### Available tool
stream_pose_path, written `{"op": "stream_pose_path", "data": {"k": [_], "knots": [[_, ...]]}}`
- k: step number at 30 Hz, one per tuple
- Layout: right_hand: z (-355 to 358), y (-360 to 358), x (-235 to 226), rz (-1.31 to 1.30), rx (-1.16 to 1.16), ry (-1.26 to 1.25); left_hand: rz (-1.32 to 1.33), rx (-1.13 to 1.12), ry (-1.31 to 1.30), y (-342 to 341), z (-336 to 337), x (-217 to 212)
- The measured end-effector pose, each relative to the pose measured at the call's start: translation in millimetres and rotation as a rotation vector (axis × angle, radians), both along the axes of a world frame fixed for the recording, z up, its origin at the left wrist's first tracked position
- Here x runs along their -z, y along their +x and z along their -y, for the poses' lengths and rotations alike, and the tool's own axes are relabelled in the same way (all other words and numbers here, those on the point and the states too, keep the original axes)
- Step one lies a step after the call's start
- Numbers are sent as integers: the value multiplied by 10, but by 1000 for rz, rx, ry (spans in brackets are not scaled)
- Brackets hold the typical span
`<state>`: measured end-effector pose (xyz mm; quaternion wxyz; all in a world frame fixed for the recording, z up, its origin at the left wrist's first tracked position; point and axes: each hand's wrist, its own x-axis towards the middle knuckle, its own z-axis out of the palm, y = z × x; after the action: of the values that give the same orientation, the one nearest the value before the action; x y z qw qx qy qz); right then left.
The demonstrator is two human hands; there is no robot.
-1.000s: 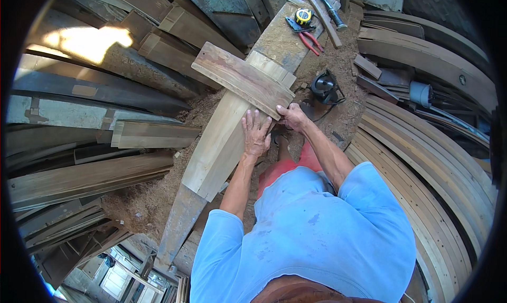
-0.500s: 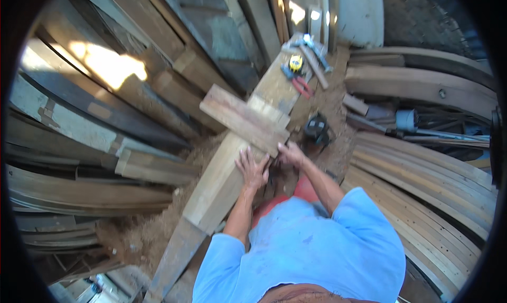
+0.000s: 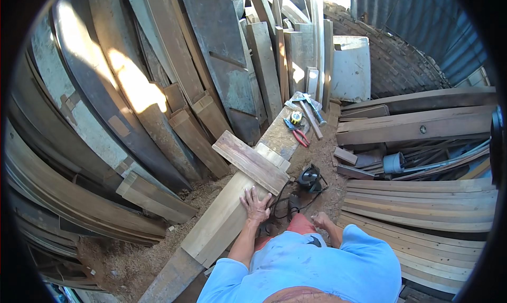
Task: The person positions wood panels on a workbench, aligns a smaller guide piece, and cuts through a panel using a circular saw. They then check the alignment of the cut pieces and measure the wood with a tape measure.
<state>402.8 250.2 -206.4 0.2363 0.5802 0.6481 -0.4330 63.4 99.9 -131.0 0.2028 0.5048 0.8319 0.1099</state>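
My left hand (image 3: 256,204) lies with fingers spread on a thick pale timber (image 3: 214,226), just below a shorter reddish-brown board (image 3: 248,163) that rests crosswise on it. The fingertips are close to that board's near edge. My right hand (image 3: 320,220) is off the wood, beside my right thigh, with its fingers curled in. Whether anything is inside them is hidden. Beyond the board, a light wood piece (image 3: 273,154) lies on the bench. A black power tool (image 3: 310,179) with a cable sits on the ground right of the board.
A yellow tape measure (image 3: 296,117), red-handled pliers (image 3: 301,138) and a metal bar-like tool (image 3: 316,112) lie at the bench's far end. Boards (image 3: 222,54) lean upright at left and back. Stacked planks (image 3: 417,205) lie at right. Sawdust covers the ground (image 3: 132,260).
My right hand has left the near end of the crosswise board and drawn back toward my thigh. My left hand stays on the timber. The view has tilted up, showing more background.
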Motion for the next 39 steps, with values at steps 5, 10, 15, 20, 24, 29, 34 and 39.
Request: {"op": "stream_pose_path", "data": {"k": [5,10,15,20,24,29,34,39], "knots": [[161,-335,29,-95,-141,13,24,5,-15,9,-27,-78],[230,-962,-103,-277,-14,-99,23,11,-16,-11,-40,-93],[213,-1205,-413,-326,-158,-98,16,-7,-2,-26,5,-54],[83,-657,44,-257,-60,-120,3,-1,15,36,-32,-33],[-69,55,283,-168,13,-106,7,1,38,90,-83,-1],[-203,223,-8,-69,-79,1,-14,-21,17,9,-15,74],[-586,276,-8,-213,41,-64,-20,-40,18,30,-73,132],[-1080,451,472,-286,-230,97,-30,-40,-35,56,-209,98]]}}
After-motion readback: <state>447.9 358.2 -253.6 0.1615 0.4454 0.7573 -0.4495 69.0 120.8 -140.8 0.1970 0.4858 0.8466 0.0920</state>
